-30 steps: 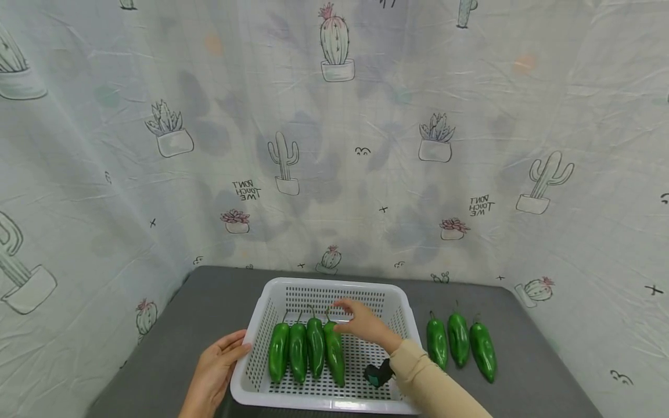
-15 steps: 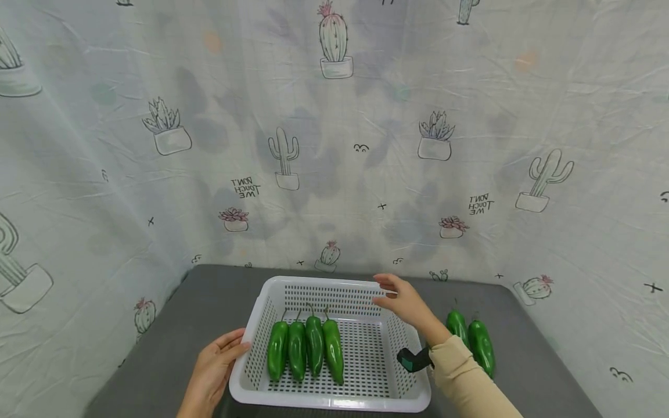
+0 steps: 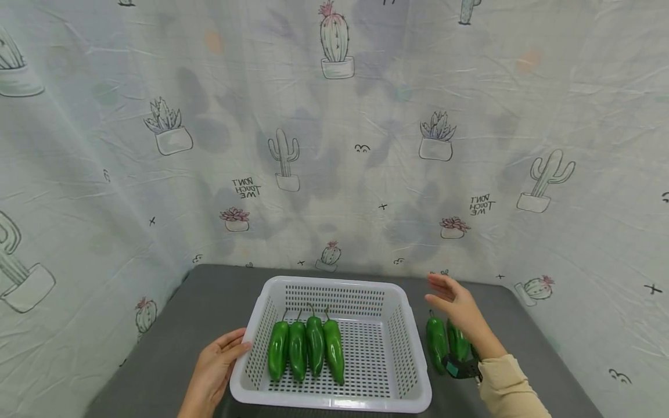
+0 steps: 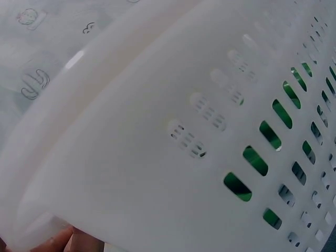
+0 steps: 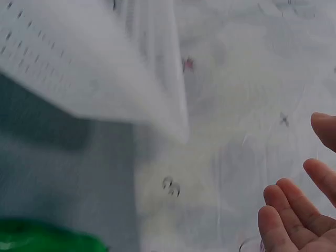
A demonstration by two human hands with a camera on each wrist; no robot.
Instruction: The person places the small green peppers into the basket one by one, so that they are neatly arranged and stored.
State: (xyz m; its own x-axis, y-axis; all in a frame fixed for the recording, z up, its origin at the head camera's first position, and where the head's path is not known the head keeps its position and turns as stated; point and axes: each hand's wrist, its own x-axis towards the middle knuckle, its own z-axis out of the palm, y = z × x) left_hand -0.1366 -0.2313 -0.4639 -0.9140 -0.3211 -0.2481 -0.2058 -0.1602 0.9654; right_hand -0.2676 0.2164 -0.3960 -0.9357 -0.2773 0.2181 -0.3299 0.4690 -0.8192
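A white perforated plastic basket (image 3: pixel 334 402) stands on the dark table, with several green chili peppers (image 3: pixel 316 346) lying side by side in its left half. At its left rim, my left hand (image 3: pixel 211 366) holds the edge between thumb and fingers; in the left wrist view only some fingertips (image 4: pixel 73 240) show below the rim. My right hand (image 3: pixel 460 310) hovers to the right of the basket with fingers extended and nothing in them. Below it, more green peppers (image 3: pixel 436 342) lie on the table, partly covered by my wrist. In the right wrist view, one pepper (image 5: pixel 47 237) shows at lower left.
The grey-black table (image 3: pixel 219 290) surrounds the basket. A pale curtain (image 3: pixel 334 174) printed with cacti hangs behind and along both sides. A black strap with a wrist camera (image 3: pixel 462 367) sits on my right wrist.
My right hand has left the space over the peppers in the basket and moved right, past the rim, to above the loose peppers. My left hand and the basket stay in place.
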